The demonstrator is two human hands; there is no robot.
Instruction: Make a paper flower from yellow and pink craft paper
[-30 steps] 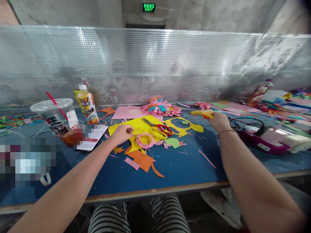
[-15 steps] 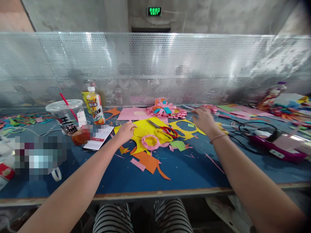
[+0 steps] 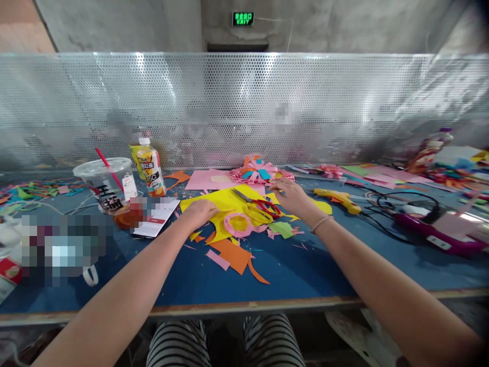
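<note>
My left hand [image 3: 199,213] rests over the left part of the yellow paper [image 3: 221,198], its fingers curled together; what they grip, if anything, is hidden. Scissors with red handles [image 3: 272,209] lie on that paper, blades pointing up and left. A pink paper ring [image 3: 226,224] sits in front of them. My right hand [image 3: 292,198] hovers right of the scissors with its fingers apart and nothing visible in them. Just behind its fingertips lies a fringed pink paper flower [image 3: 246,175] with blue and orange pieces. A yellow glue gun [image 3: 342,199] lies to the right.
A plastic cup [image 3: 103,178] with a red straw, a drink bottle [image 3: 151,171] and a phone [image 3: 162,218] stand or lie at left. Orange paper [image 3: 237,257] and green scraps [image 3: 283,229] are in front. Cables and a purple device [image 3: 420,229] lie right. A perforated metal panel [image 3: 229,86] rises behind.
My right hand has moved left, toward the scissors and the flower, uncovering the glue gun. My left hand has shifted slightly down over the yellow paper.
</note>
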